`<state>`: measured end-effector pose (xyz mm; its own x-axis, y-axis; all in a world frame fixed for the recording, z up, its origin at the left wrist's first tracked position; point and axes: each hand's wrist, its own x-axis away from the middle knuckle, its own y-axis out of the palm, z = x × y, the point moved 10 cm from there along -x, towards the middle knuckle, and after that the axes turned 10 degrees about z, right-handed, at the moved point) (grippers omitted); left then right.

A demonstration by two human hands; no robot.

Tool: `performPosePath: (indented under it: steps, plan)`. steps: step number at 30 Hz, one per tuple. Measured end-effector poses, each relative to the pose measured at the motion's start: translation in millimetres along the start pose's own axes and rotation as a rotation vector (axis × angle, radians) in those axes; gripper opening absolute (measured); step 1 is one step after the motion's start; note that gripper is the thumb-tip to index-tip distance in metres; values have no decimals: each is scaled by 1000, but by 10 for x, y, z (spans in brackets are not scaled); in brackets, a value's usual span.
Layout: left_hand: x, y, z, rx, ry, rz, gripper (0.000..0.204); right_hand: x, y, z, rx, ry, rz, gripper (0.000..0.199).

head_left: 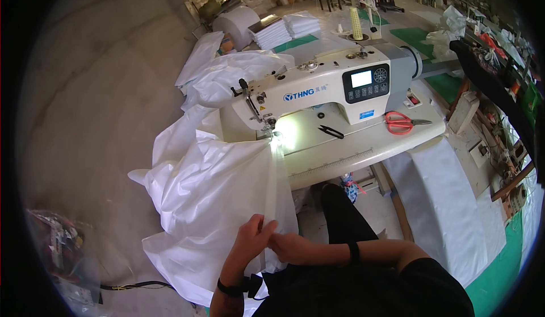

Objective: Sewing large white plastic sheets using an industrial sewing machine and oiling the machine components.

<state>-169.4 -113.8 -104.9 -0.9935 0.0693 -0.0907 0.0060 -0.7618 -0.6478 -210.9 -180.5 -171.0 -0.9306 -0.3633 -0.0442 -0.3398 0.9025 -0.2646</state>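
Observation:
A large sheet of shiny white fabric (198, 180) hangs in folds off the left of a white sewing machine (318, 92). Its long folded edge runs from under the lit needle (273, 135) down to my hands. My left hand (250, 238) pinches that edge in front of my body. Close against it, my right hand (288, 247) is closed on the same edge, its fingertips partly hidden. Black thread snips (331, 131) and red-handled scissors (402, 122) lie on the machine bed, away from both hands.
A cone of yellow thread (356, 24) stands behind the machine. Stacked white sheets (278, 31) and a big white roll (235, 26) are at the back left. Another white fabric piece (443, 197) drapes down on the right. A cable (136, 286) crosses the floor at lower left.

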Motion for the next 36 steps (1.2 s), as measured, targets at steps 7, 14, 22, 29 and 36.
performPosePath:
  steps: [7,14,22,29,36]
  plan:
    - [-108,-319,-93,-397,177,169,14,-96,-244,-331,57,-341,233,21]
    - [-34,25,995,-693,838,150,13,-1120,310,-211,270,-468,133,20]
    - [-16,343,34,-658,697,-43,14,-19,744,118,385,-372,-493,24]
    - [83,624,180,-638,776,22,12,-335,-1012,1082,235,190,475,43]
    - [189,737,265,-688,865,67,14,-814,-299,1049,-831,296,304,37]
